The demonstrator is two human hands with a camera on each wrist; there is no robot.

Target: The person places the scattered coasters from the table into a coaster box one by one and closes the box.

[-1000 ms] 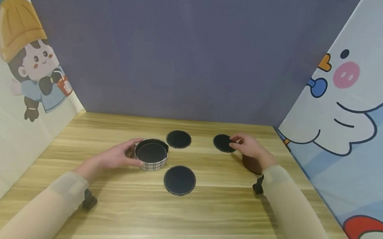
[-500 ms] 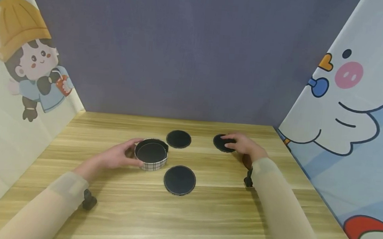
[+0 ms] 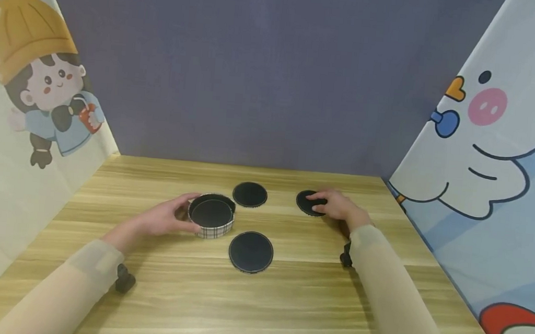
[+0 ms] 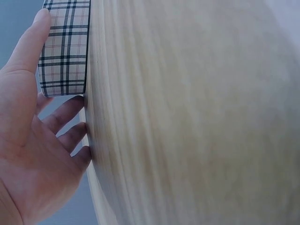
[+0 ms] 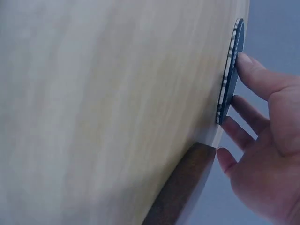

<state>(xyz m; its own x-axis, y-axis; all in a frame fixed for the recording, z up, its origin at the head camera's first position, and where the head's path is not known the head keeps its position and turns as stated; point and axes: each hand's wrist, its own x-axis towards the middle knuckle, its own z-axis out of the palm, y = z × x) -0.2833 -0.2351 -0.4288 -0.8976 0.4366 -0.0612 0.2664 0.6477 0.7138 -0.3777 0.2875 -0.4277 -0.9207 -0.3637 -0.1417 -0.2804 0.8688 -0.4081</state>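
Observation:
My left hand (image 3: pixel 164 217) holds the side of a low round plaid coaster holder (image 3: pixel 215 231) between thumb and fingers. A black coaster lies inside it. In the left wrist view, the thumb lies along the plaid wall (image 4: pixel 68 51). At the back right, my right hand (image 3: pixel 337 205) rests its fingertips on a flat black round coaster (image 3: pixel 304 202). The right wrist view shows this coaster's (image 5: pixel 229 75) patterned edge on the table, with the thumb on its upper face. Two more black coasters lie between the hands, one far (image 3: pixel 249 194) and one near (image 3: pixel 251 252).
A brown, curved-edged object (image 5: pixel 180 187) lies just below the right hand, mostly hidden by the wrist in the head view. The wood-grain table (image 3: pixel 256 313) ends at a grey back wall (image 3: pixel 260 82). Cartoon-printed panels stand left and right.
The right hand has moved left over the coaster, its fingers now further across it. That coaster has shifted slightly toward me. The left hand and plaid holder stay in place.

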